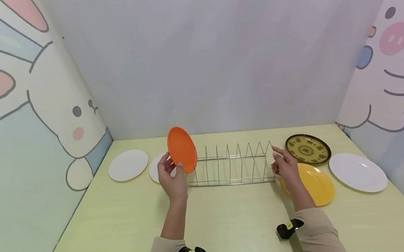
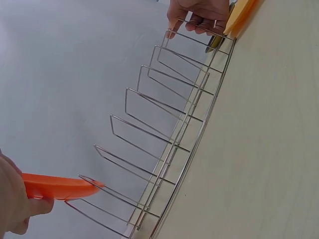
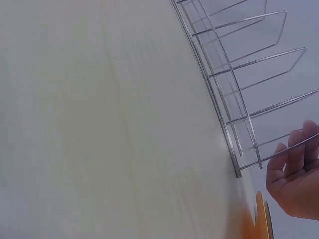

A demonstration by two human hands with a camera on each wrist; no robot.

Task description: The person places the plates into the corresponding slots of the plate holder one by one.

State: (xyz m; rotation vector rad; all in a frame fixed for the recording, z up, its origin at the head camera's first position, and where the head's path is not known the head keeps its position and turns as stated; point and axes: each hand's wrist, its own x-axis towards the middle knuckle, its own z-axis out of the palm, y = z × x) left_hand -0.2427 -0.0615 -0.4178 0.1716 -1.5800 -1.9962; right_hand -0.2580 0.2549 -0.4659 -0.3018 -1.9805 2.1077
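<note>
An orange plate [image 1: 182,148], tilted up on edge, is pinched between the thumb and fingers of my left hand [image 1: 173,184]. Its edge reaches among the wires at the left end of a metal dish rack [image 1: 229,182], as the left wrist view also shows with the plate's rim [image 2: 60,187]. Whether it touches the rack's base I cannot tell. At the opposite end, my right hand [image 1: 286,166] grips the last upright wire of the rack, with fingers [image 3: 295,154] curled about it in the right wrist view. The slots between the two ends hold no plates.
On the left lie a white plate [image 1: 128,165] and another white plate [image 1: 157,172], partly behind the left hand. To the right are a yellow plate [image 1: 316,185], a dark-rimmed patterned plate [image 1: 308,149] and a white plate [image 1: 358,173]. Walls [image 1: 200,57] border the table.
</note>
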